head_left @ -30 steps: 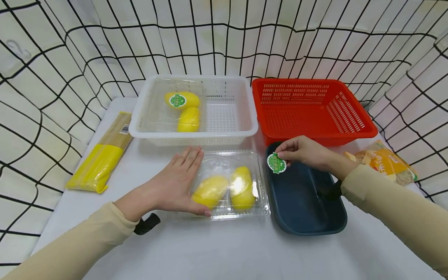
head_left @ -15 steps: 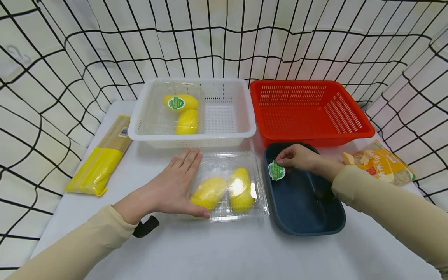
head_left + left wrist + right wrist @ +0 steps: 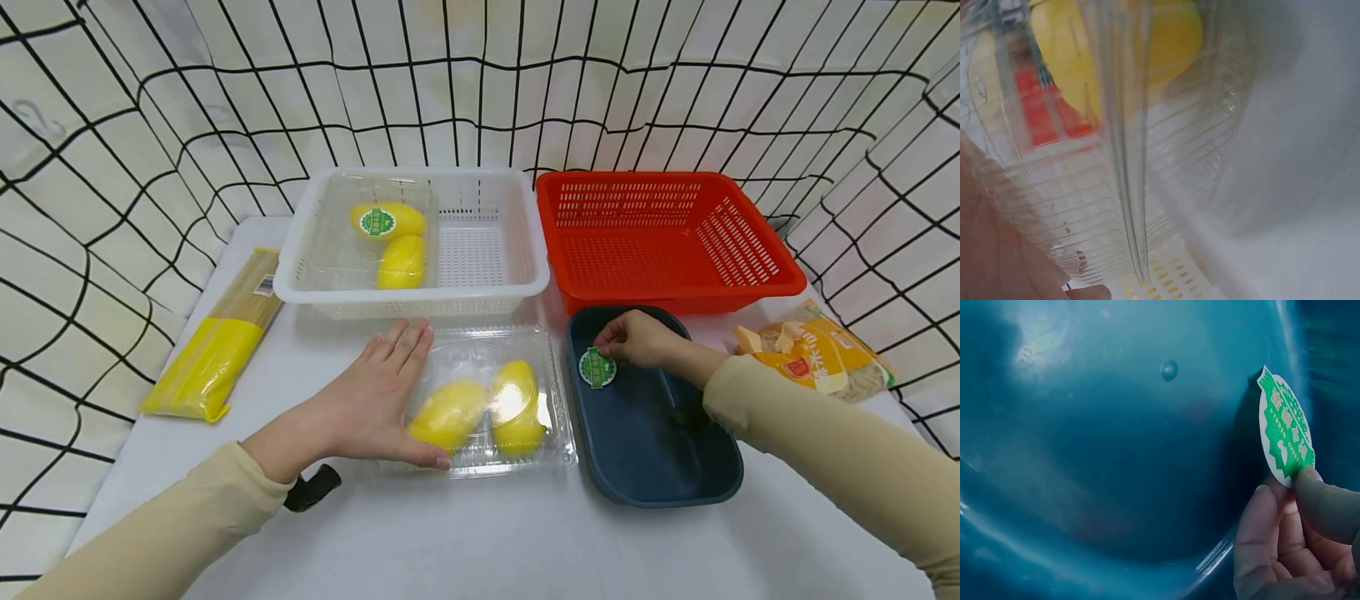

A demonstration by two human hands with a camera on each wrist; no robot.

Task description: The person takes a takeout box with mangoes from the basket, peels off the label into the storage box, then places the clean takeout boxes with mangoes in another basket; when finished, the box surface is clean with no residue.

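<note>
Right hand [image 3: 637, 339] is pinching 1 green label [image 3: 597, 369] over the blue tub [image 3: 645, 450], near its far left corner. Left hand [image 3: 367, 396], fingers straight, is resting on the left side of a clear box [image 3: 558, 421] enclosing 2 yellow fruits [image 3: 517, 404]. White basket [image 3: 465, 297] and red basket [image 3: 637, 267] are lining the far edge of the table [image 3: 480, 542].

My right hand [image 3: 641, 337] pinches a round green sticker [image 3: 597, 372] with a white edge, printed side facing me, over the dark blue tub [image 3: 660, 450]. My left hand [image 3: 375, 396] rests along the left side of a closed, clear plastic box [image 3: 557, 396] holding two yellow mangoes [image 3: 517, 412].
</note>
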